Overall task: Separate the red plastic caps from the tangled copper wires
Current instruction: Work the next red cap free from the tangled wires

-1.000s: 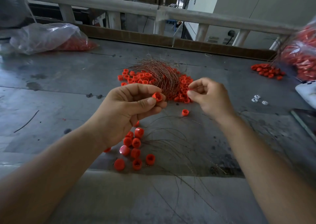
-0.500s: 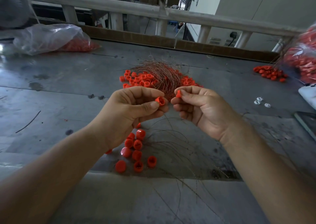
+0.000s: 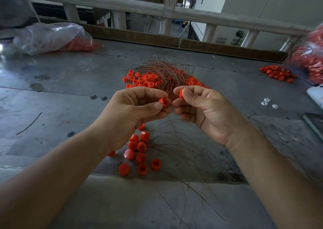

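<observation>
A tangle of copper wires [image 3: 164, 73] lies on the grey metal table [image 3: 70, 82], with red plastic caps [image 3: 141, 80] heaped around and under it. My left hand [image 3: 132, 111] pinches one red cap [image 3: 163, 102] between thumb and forefinger, just in front of the tangle. My right hand [image 3: 201, 108] pinches another red cap [image 3: 180, 93] at its fingertips, close beside the left one. Thin wire strands trail down from between my hands. Several loose caps [image 3: 139, 151] lie in a small group below my left hand, next to loose wires [image 3: 183, 151].
A clear plastic bag [image 3: 50, 38] with red caps lies at the far left. Another bag of caps [image 3: 309, 61] and a spilled pile [image 3: 277, 73] are at the far right. Small white pieces [image 3: 267, 103] lie on the right. A railing [image 3: 157, 8] runs behind the table.
My right hand picked a red cap from the pile and drew back toward me, stopping beside the left hand. The left hand kept its cap and barely moved.
</observation>
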Demonstrator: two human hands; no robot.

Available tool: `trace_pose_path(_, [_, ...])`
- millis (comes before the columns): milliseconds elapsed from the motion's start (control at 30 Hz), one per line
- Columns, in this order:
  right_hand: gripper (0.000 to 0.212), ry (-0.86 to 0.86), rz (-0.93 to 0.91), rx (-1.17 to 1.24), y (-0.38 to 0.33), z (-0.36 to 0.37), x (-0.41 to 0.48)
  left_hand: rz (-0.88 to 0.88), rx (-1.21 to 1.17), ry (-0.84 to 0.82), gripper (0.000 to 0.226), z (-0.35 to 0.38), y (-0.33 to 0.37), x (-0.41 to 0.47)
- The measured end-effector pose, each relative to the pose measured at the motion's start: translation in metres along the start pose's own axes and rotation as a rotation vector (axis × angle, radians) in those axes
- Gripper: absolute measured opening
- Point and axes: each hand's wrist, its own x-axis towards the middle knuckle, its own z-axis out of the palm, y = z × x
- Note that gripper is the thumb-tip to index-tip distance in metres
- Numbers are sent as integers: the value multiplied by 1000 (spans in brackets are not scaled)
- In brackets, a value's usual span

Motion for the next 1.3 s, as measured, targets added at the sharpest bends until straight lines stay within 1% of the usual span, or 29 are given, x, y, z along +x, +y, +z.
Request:
trace_pose_path(200, [21, 29, -69, -34, 0, -1, -2, 6, 12, 15, 19, 0, 0, 0])
trace_pose_path(300, [23, 0, -106, -76, 1, 0, -3, 6, 24, 19, 20, 1, 1, 0])
trace_pose_path(400, [21, 0, -176, -206, 4, 1, -4, 1, 30, 36, 20, 2, 1, 0])
trace_pose_path(500, [15, 29, -243, -313, 6, 3, -4, 4, 33, 58, 20, 2, 1, 0])
trace_pose_path(667, [25, 60, -428, -533, 8, 9, -6, 29, 77, 75, 21, 4, 0, -1])
trace_pose_path(767, [24, 76, -492, -620, 11, 12, -6, 27, 102, 76, 22, 3, 0, -1])
trace_pose_path(900, [20, 109, -513, -677, 13, 12, -6, 34, 155, 92, 22, 3, -3, -1])
trace_pose_path(1033, [21, 143, -542, -744, 15, 11, -6, 43, 179, 102, 22, 4, -3, -1])
trace_pose_path(1300, [26, 132, -631, -813, 16, 13, -7, 53, 237, 105, 22, 4, -2, -3])
